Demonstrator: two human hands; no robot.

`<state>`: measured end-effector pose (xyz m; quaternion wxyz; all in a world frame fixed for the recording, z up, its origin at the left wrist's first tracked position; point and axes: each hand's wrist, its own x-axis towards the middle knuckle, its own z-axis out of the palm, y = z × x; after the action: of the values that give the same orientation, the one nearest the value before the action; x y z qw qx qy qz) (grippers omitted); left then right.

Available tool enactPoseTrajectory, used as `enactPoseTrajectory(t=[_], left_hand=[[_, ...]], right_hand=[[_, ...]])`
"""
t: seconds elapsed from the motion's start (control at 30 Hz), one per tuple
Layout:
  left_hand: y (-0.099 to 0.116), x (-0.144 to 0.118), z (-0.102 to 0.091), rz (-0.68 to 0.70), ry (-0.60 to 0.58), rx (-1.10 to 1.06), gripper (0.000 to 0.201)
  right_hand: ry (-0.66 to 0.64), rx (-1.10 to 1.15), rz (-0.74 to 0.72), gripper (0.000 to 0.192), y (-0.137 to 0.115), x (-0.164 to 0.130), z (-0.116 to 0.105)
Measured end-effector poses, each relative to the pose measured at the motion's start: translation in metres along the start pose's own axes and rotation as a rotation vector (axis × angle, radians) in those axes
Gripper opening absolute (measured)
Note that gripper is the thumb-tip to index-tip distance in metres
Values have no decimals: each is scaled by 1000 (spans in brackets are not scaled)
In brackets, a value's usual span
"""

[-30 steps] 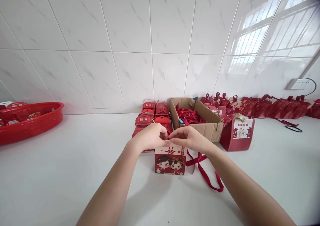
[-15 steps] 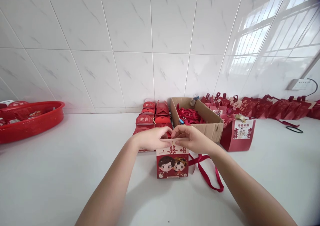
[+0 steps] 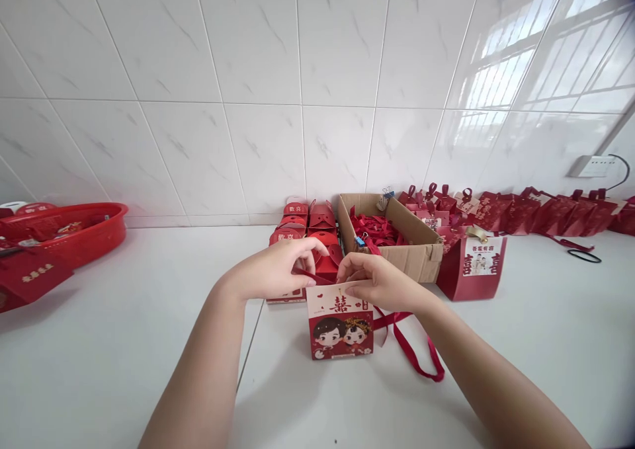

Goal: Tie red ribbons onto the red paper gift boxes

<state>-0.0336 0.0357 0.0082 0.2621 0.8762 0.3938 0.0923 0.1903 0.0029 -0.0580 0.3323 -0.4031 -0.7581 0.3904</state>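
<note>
Worktop (image 3: 124,369), white and glossy, runs the full width below a white tiled wall (image 3: 248,72) that mirrors a window at upper right.

Red plastic basket (image 3: 84,237), oval, sits at the far left edge holding red packets; a flat red card lies tilted just in front of it.

Cardboard box (image 3: 421,254), open-topped, stands at centre against the wall, filled with loose red ribbons; a blue binder clip lies among them.

Row of folded red gift bags (image 3: 546,214) lines the wall to the right of the cardboard box. One standing red bag (image 3: 473,267) with a white label sits just beside the box's right corner.

Stack of small red boxes (image 3: 307,227) lies left of the cardboard box, behind the hands.

Gift box (image 3: 341,322), red with a cartoon couple and a white upper panel, stands upright on the worktop at centre front, between the two forearms.

Red ribbon (image 3: 411,350) trails from the gift box's right side in a loop across the worktop.

Left hand (image 3: 278,270), fingers curled, pinches a strand of the ribbon above the box's top left corner.

Right hand (image 3: 377,280), fingers closed, grips the top edge of the gift box's front panel.
</note>
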Motion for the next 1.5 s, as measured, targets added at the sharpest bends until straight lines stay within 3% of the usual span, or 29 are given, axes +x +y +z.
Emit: enactPoseTrajectory(t=[0.17, 0.23, 0.4, 0.67, 0.83, 0.97, 1.13, 1.27, 1.5], left_hand=[[21, 1, 13, 114, 358, -155, 27], [28, 6, 22, 160, 411, -212, 25], [32, 6, 25, 254, 331, -216, 9], [29, -2, 17, 93, 112, -85, 23], [27, 3, 20, 43, 119, -147, 28], [30, 5, 21, 43, 114, -208, 19], [27, 14, 23, -51, 144, -437, 54], [25, 17, 23, -56, 165, -514, 66], [36, 7, 22, -33, 28, -431, 46]], right_hand=[[41, 36, 8, 16, 0, 1, 8], [66, 40, 12, 18, 1, 2, 10], [225, 46, -11, 17, 4, 5, 7], [367, 50, 17, 19, 3, 4, -6], [333, 122, 6, 20, 3, 4, -5], [379, 39, 13, 20, 3, 5, -4], [388, -13, -6, 17, 3, 5, -4], [385, -45, -29, 16, 4, 3, -2], [379, -43, -88, 17, -3, -3, 2]])
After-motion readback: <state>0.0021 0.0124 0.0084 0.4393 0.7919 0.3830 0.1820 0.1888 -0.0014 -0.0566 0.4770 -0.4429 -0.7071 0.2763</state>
